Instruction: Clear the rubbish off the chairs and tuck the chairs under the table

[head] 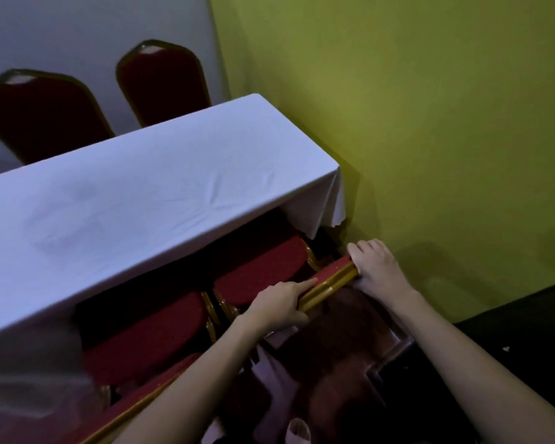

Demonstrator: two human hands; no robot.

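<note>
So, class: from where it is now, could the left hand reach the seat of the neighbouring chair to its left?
Probably yes: the left hand is beside that seat, with nothing visible between.

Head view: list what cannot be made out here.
- Front of the chair seat: hidden under the tablecloth.
- Far chairs: seats hidden behind the table.
- Neighbouring chair's back: cut off by the bottom edge.
- Floor by the right hand: too dark to show rubbish.

green wall (pixel 430 107), white tablecloth (pixel 141 193), dark floor (pixel 510 331)
</note>
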